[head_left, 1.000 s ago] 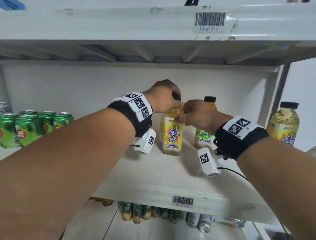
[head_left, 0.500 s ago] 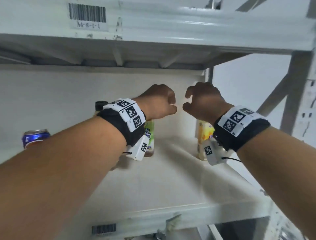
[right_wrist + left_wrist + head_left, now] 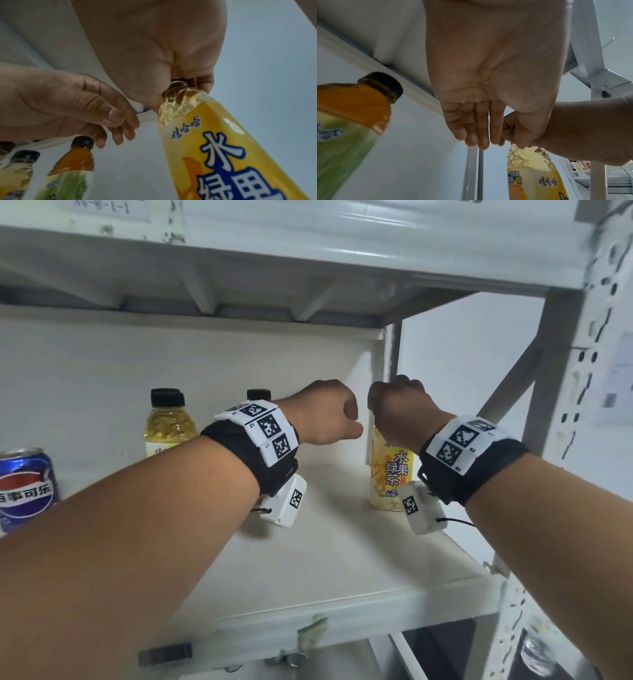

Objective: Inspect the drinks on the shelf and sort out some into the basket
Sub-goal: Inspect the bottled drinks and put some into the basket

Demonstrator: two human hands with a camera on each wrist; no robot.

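Note:
A yellow-labelled green tea bottle (image 3: 390,474) (image 3: 534,175) (image 3: 223,148) stands upright near the right end of the white shelf (image 3: 308,607). My right hand (image 3: 400,412) (image 3: 530,128) (image 3: 171,75) is above it, with fingers curled round its cap and neck. The cap itself is hidden inside that grip. My left hand (image 3: 329,419) (image 3: 477,128) (image 3: 96,108) hovers just left of the right hand, fingers loosely curled, holding nothing and not touching the bottle.
An amber bottle with a green label (image 3: 351,115) (image 3: 72,169) stands behind my left wrist. A pale yellow bottle (image 3: 169,422) and a blue Pepsi can (image 3: 25,487) are further left. The upper shelf is close overhead. A grey upright post (image 3: 561,371) bounds the right side.
Both hands left the bottle in the middle of the shelf and moved right. My right hand has come down onto the top of the yellow-labelled bottle at the shelf's right end.

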